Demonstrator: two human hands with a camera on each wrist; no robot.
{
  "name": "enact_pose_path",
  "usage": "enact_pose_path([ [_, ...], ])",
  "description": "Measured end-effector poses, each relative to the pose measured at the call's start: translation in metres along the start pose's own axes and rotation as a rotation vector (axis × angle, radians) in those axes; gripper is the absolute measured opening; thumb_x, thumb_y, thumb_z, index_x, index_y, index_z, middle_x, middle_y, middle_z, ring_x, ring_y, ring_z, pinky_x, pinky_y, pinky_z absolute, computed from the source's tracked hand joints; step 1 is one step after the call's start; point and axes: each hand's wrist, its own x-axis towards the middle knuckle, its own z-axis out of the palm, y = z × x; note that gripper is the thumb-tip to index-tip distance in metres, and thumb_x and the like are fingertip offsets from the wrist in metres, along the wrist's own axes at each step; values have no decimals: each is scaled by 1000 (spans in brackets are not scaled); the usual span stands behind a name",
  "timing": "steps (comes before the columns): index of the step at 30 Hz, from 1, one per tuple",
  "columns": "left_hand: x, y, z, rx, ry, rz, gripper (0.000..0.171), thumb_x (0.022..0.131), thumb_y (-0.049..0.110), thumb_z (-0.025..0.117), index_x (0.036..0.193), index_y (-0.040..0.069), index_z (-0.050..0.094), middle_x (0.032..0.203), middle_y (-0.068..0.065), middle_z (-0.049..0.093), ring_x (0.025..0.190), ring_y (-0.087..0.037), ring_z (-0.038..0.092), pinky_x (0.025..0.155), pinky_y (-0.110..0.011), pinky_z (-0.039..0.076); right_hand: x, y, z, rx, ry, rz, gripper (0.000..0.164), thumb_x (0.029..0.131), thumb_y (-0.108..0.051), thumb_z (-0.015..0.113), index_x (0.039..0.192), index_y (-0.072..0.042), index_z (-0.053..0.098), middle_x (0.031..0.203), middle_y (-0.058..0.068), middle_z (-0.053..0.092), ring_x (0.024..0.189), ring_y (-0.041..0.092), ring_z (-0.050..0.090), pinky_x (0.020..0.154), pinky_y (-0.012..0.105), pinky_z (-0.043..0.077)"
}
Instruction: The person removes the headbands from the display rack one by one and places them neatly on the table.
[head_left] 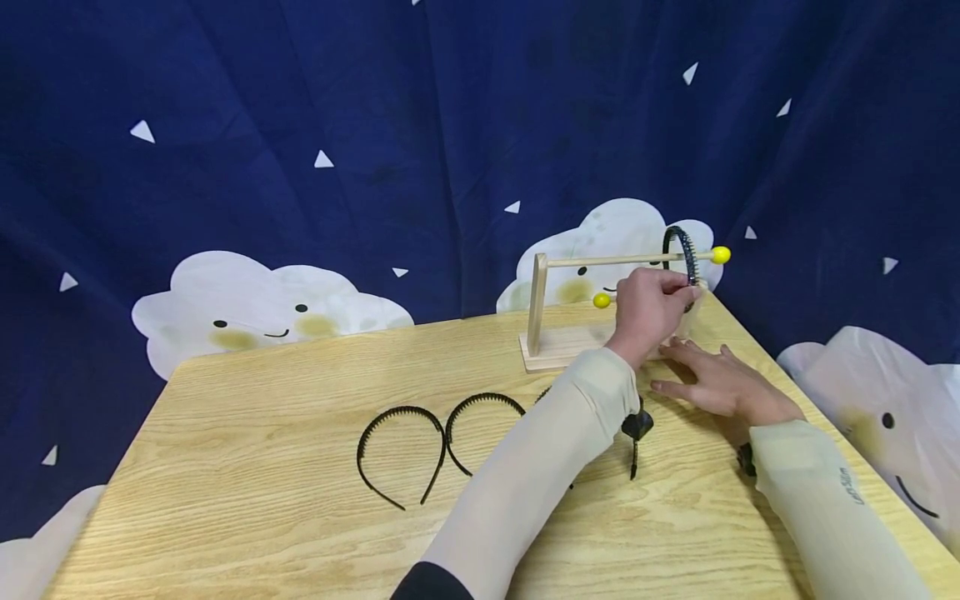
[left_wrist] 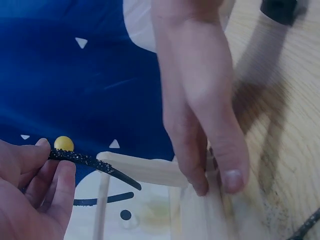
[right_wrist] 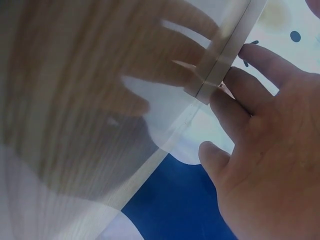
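Observation:
In the head view, my left hand [head_left: 648,308] pinches a black toothed headband [head_left: 681,235]. Its arch rises above the upper rod [head_left: 615,260] of a wooden stand [head_left: 537,304], close to the yellow knob [head_left: 721,255] at the rod's end. The left wrist view shows a sparkly side of the headband [left_wrist: 85,160] between thumb and fingers. My right hand [head_left: 712,379] reaches low with fingers extended. In the right wrist view, its fingertips [right_wrist: 247,50] are right at the edge of the stand's base [right_wrist: 225,55].
Two black headbands [head_left: 401,408] [head_left: 486,397] lie on the wooden table [head_left: 262,433]. Beside them, my left sleeve [head_left: 532,467] partly hides more black pieces, one with a dark bow-like part [head_left: 637,423]. A second yellow knob [head_left: 602,300] sits lower on the stand. Behind hangs a blue curtain [head_left: 450,167].

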Motion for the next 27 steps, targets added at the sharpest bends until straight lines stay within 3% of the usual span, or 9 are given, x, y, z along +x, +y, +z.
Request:
enact_pose_path([
  [10,3,4,-10,-63,44,28,7,89,26,80,87,21,84,75,17,73,66,11,54,61,-6,39,-1,2,1,-8,10,-4,82,97,-63,53,149,0,45,155,32,29,141,50,29,105,79,13],
  [20,7,3,-19,-112,53,5,12,89,26,79,79,20,81,64,18,65,60,7,50,58,-10,38,0,-1,0,-7,3,7,85,96,-65,52,149,1,45,156,31,29,142,50,26,106,78,12],
  [27,8,6,-25,-163,49,-18,9,90,26,79,93,19,84,80,16,74,71,11,57,67,-6,43,0,0,1,-1,-7,22,87,95,-67,52,150,1,43,156,31,28,143,50,25,107,77,10],
])
